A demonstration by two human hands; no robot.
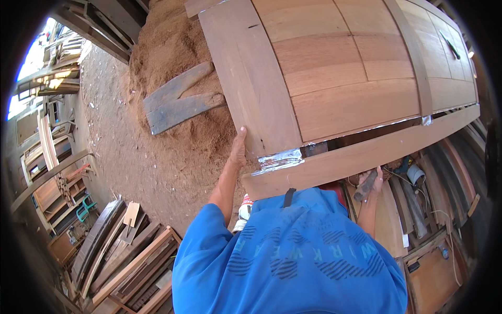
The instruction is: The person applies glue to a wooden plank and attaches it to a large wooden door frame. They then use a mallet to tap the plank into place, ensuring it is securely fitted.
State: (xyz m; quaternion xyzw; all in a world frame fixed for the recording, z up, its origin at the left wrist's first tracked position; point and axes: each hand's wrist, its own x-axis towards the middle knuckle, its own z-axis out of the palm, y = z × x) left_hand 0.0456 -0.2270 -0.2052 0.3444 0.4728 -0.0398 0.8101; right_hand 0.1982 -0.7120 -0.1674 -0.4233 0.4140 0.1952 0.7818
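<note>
A large panelled wooden door (350,57) stretches across the upper right. Along its near side runs a long loose wooden stile (355,154), parted from the panels by a narrow dark gap. Shiny whitish glue (282,158) coats the joint at the left end, and a smaller patch shows farther right. My left hand (239,150) grips the door's left edge near that joint, thumb up; its other fingers are mostly hidden. Below the stile, my right hand (373,189) is closed round a dark, cylindrical wooden-looking piece (364,187). A dark, thin object (449,45) lies on the door's far right.
Sawdust (167,47) is heaped beyond the door's left side, with a notched grey board (180,102) on it. Stacked timber (130,256) stands at lower left. Boards (413,209), a pale cup-like container (415,175) and a cable (444,214) lie at right.
</note>
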